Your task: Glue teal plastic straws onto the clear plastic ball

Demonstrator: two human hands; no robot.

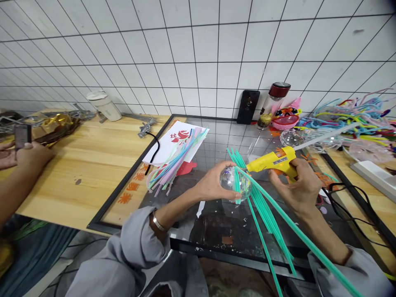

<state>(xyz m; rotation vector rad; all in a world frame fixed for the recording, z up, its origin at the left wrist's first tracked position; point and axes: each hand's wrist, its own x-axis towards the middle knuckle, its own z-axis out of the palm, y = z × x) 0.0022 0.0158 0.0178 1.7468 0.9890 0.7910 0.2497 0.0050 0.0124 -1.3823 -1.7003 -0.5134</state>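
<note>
While the left hand (213, 181) grips a clear ball (228, 178) from its left side, fingers over the top and thumb below, the right hand (298, 187) is wrapped around a yellow glue gun (272, 161). Ball is held above the dark panel (213, 229), roughly mid-bench. Gun nozzle points left, right at the ball's upper edge; can't tell if it touches. White glue stick (328, 135) sticks out the gun's back end. Green stems (266, 212) lie under and beside the ball, running down past the panel's near edge; a green strip also crosses the ball's face.

Left of that: white sheet (163, 138) with red print, pastel stems (177, 159) lying partly on it, red piece (187, 168) just beside.

Back, at the tiled wall: black phone (248, 106) leaning upright, red-capped bottle (272, 105) next to it. Right: tangled pile of coloured stems (349, 117), white tray (374, 177), black cable (355, 206).

Far left: white cup (104, 106), tilted; gold foil (57, 123); another person's hand (35, 156) at a dark handheld device (22, 136).
</note>
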